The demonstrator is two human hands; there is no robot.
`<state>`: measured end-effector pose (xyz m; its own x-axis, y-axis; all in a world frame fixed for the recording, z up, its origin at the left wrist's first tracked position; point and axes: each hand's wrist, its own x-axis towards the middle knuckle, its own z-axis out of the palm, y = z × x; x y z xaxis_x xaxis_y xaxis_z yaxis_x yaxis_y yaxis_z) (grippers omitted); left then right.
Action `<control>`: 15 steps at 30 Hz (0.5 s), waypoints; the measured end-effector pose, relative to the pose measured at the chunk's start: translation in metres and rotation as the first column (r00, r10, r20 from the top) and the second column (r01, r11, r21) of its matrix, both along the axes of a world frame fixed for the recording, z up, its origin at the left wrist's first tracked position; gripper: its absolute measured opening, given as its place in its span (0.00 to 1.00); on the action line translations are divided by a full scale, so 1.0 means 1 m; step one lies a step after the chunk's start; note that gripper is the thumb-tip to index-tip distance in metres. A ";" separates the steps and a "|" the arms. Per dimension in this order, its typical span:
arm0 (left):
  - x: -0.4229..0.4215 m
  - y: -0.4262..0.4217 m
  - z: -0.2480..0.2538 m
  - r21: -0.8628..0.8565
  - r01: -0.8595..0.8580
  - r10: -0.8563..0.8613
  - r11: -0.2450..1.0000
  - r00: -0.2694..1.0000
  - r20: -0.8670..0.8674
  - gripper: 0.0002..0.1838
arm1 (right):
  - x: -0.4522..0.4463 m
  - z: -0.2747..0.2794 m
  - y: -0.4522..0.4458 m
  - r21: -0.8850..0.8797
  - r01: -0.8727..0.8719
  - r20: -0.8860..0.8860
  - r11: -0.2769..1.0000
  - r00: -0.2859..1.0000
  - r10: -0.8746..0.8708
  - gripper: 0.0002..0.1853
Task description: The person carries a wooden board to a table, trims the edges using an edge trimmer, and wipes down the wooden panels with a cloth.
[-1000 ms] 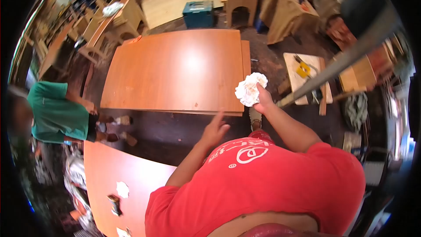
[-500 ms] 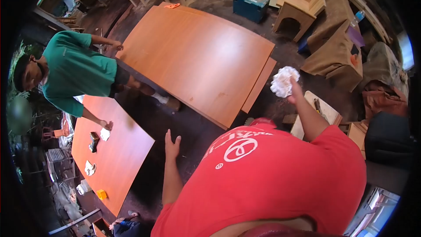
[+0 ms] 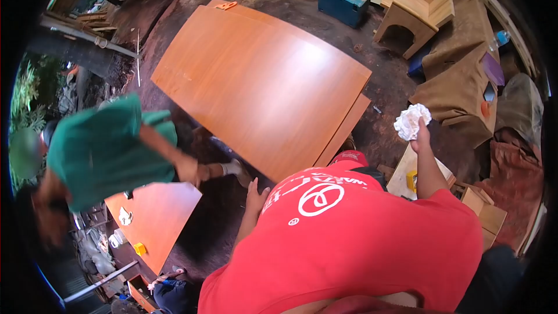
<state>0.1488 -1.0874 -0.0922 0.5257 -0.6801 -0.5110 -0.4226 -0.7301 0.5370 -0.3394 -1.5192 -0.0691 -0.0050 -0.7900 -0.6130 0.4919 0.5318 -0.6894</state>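
Note:
My right hand (image 3: 422, 138) is stretched out to the right, closed on a crumpled white cloth (image 3: 411, 121). The cloth is in the air, off the right end of the large wood-grain panel (image 3: 250, 81). On the other side, my left hand (image 3: 254, 199) is held in front of my red shirt with fingers and thumb apart, and nothing shows in it. The panel's near edge lies just beyond that hand. A second, narrower panel edge (image 3: 344, 134) sticks out from under the large one.
A person in a green shirt (image 3: 110, 151) stands left, beside another wood-grain panel (image 3: 168, 209) bearing a white cloth (image 3: 125, 216) and a yellow object (image 3: 139, 249). An orange-handled tool (image 3: 225, 5) lies at the far panel edge. Behind are a teal case (image 3: 344, 1) and a wooden chair (image 3: 407, 20).
My right hand has moved right and slightly down in view with the cloth. My left hand has come closer to my shirt. The person in green has turned and shifted down in view.

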 end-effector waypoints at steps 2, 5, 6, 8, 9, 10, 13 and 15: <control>0.007 -0.059 0.001 0.039 0.068 -0.069 0.997 0.997 0.017 0.40 | 0.008 -0.034 -0.033 0.047 -0.037 -0.015 0.998 0.999 0.037 0.25; 0.019 -0.157 -0.012 0.125 0.205 -0.217 0.971 0.972 0.087 0.40 | 0.049 -0.082 -0.092 0.104 -0.166 -0.064 0.981 0.983 0.173 0.24; 0.023 -0.195 -0.013 0.184 0.204 -0.223 0.962 0.971 0.089 0.40 | 0.074 -0.079 -0.112 0.092 -0.238 -0.149 0.967 0.957 0.250 0.24; 0.028 -0.260 -0.018 0.157 0.151 -0.163 0.976 0.984 0.069 0.40 | 0.134 -0.069 -0.153 0.067 -0.447 -0.335 0.892 0.832 0.442 0.25; 0.032 -0.283 -0.044 0.141 0.129 -0.145 0.982 0.983 0.112 0.41 | 0.164 -0.073 -0.177 0.054 -0.573 -0.435 0.818 0.724 0.536 0.25; 0.036 -0.302 -0.071 0.124 0.107 -0.126 0.986 0.980 0.155 0.42 | 0.194 -0.079 -0.199 0.005 -0.713 -0.584 0.702 0.567 0.580 0.26; 0.024 -0.379 -0.076 0.098 -0.040 0.022 0.994 0.984 0.180 0.41 | 0.272 -0.124 -0.241 -0.269 -0.950 -0.923 0.160 0.301 0.241 0.33; 0.022 -0.412 -0.089 0.032 -0.085 0.066 0.996 0.918 0.392 0.41 | 0.305 -0.141 -0.242 -0.088 -0.991 -0.959 -0.099 0.057 0.277 0.38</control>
<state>0.1712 -1.4991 -0.1807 0.7386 -0.6107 -0.2855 -0.5341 -0.7885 0.3048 -0.0345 -1.7609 -0.2097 0.8557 -0.5094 -0.0910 -0.4170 -0.5747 -0.7041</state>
